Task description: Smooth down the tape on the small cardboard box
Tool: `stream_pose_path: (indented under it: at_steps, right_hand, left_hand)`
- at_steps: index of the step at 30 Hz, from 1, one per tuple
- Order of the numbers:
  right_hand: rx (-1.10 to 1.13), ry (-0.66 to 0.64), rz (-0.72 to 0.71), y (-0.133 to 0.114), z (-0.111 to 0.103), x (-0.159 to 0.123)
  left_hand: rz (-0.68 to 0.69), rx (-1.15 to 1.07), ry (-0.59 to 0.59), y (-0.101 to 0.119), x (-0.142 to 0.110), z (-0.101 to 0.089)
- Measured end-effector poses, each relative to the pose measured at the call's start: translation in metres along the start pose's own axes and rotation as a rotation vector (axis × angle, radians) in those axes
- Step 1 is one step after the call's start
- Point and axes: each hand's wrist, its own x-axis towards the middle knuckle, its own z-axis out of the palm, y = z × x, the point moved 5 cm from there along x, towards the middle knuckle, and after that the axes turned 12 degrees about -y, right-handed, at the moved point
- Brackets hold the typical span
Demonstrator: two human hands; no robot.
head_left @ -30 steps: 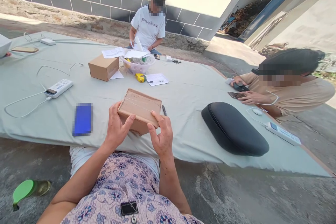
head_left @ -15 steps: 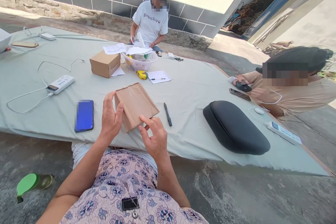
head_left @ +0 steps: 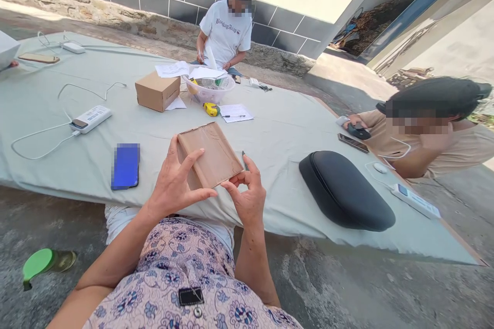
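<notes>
I hold a small brown taped cardboard box (head_left: 210, 157) in front of me, above the near edge of the grey-green cloth (head_left: 270, 133). My left hand (head_left: 175, 185) grips its left side, thumb and fingers wrapped around the near corner. My right hand (head_left: 249, 195) pinches its lower right edge with fingertips. The broad face of the box is turned up toward me. A black pen (head_left: 244, 159) lies on the cloth just behind my right hand, partly hidden.
On the cloth: a blue phone (head_left: 125, 166), a white power bank with cable (head_left: 90, 117), a second cardboard box (head_left: 157, 91), a plastic bowl (head_left: 209, 90), a yellow tape measure (head_left: 211, 109), papers, a black cushion (head_left: 345, 190). Two people sit at the far and right sides. A green-lidded bottle (head_left: 44, 263) lies on the ground.
I have turned the box in my hands so its broad face points up. My right hand shifted from the near edge to the lower right corner; my left moved lower.
</notes>
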Motion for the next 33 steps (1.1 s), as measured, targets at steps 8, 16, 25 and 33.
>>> stream_pose_path:
  at_steps: [8, 16, 25, 33]
  right_hand:
    - [0.011, -0.012, 0.017, 0.024, -0.010, 0.006]
    - [0.018, 0.006, -0.035, 0.022, -0.002, 0.003]
    - [0.094, 0.035, -0.059, 0.027, 0.005, 0.002]
    - [0.133, -0.112, -0.225, -0.005, 0.014, -0.006]
  left_hand:
    - [-0.038, 0.053, -0.079, 0.009, -0.004, -0.007]
    - [-0.059, -0.011, 0.071, 0.003, -0.001, -0.010]
    - [-0.087, -0.079, 0.208, 0.006, -0.002, -0.013]
    - [-0.020, 0.044, 0.280, 0.010, -0.003, -0.015]
